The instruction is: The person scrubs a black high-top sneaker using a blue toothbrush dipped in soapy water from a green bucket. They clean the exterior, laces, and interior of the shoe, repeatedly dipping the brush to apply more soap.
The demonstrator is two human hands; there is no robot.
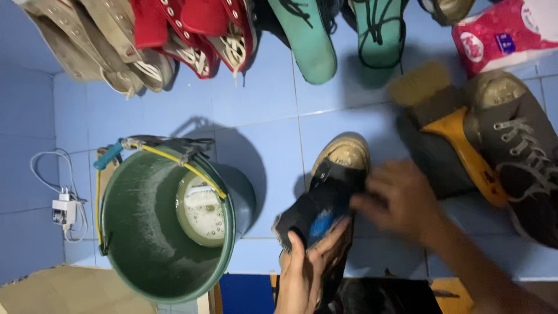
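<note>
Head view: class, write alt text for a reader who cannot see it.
Two bare hands, left hand and right hand, hold a dark shoe with a dirty toe over a blue tiled floor. A green bucket of soapy water stands beside it; a brush and more shoes lie around.

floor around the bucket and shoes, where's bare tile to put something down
Bare blue floor lies between the bucket and the row of shoes, and left of the bucket above the white charger. It is crowded on the right: both hands on a dark shoe, beside a brush.
</note>
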